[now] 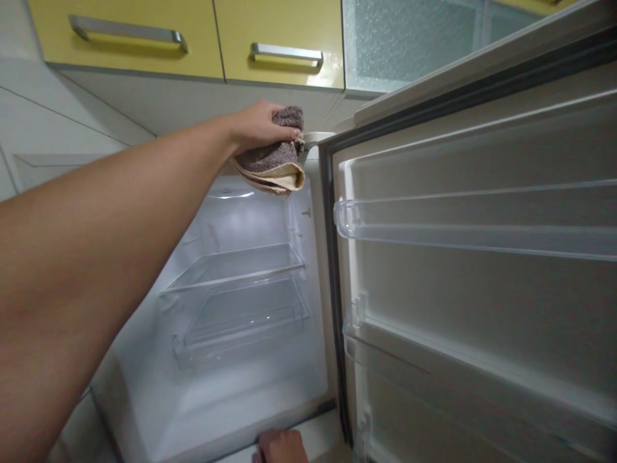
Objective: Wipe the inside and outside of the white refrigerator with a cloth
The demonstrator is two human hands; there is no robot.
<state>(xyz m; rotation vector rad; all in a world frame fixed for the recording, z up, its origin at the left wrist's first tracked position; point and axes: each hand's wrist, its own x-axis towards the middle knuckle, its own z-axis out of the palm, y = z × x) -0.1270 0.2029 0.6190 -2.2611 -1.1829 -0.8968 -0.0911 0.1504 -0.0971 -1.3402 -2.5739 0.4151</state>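
Note:
My left hand (260,125) reaches to the fridge's top front edge and is closed around a folded brown towel (274,157) with a beige border. The towel is pressed near the upper hinge (318,137), at the corner where the door meets the body. Below it, the fridge compartment (250,379) stands open and lit. My right hand (282,447) is low at the bottom of the view, curled at the ledge under the compartment; its fingertips and whatever they hold are hidden.
The fridge door (482,296) is swung wide to the right, with clear door bins (472,238). Inside sit glass shelves (241,262) and a clear drawer front (241,337). Yellow cabinets (130,54) with metal handles hang above the fridge.

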